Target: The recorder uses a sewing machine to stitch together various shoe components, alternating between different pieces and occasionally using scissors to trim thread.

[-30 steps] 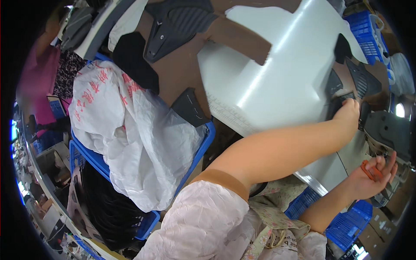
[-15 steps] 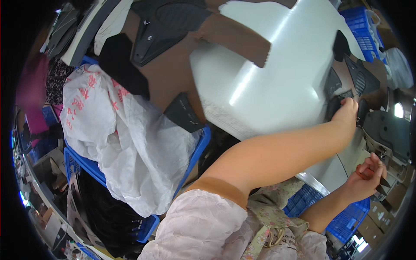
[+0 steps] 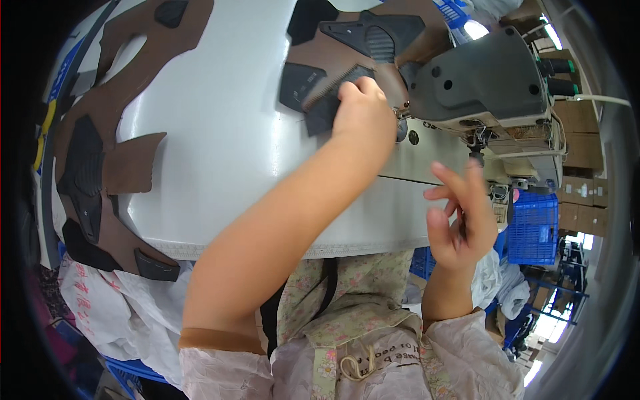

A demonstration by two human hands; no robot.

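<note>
A: What lay far to the left of the hands?

B: A stack of brown and black cut leather-like pieces (image 3: 93, 167) curved along the left edge of the white work table (image 3: 220, 133), well apart from both hands, with a white plastic bag (image 3: 113, 313) below the table edge.

A: And the left hand?

B: The left hand (image 3: 363, 113) reached forward across the table, its fingers curled down onto a black flat cut piece with a toothed edge (image 3: 320, 97), pressing it just beside the grey sewing machine (image 3: 487, 77). More black and brown pieces lay beyond its fingertips.

A: The right hand?

B: The right hand (image 3: 460, 217) hovered off the table's near edge, fingers spread wide, holding nothing, below the machine head. A blue plastic crate (image 3: 537, 230) stood just right of it
</note>
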